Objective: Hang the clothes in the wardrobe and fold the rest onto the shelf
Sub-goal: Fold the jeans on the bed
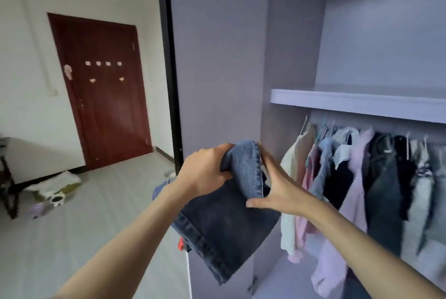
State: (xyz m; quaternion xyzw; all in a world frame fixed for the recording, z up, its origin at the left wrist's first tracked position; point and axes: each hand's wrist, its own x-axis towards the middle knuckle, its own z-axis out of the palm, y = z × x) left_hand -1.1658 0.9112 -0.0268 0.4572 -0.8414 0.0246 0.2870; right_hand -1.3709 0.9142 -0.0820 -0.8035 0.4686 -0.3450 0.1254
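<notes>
The jeans (231, 221) between my hands are thick, matt denim, dark blue with a rough weave and stitched seams. The shelf (357, 103) above my right hand (280, 187) looks like smooth, matt grey laminate board, while the door (103, 91) beyond my left hand (205, 173) is reddish-brown wood with a slight sheen.
</notes>
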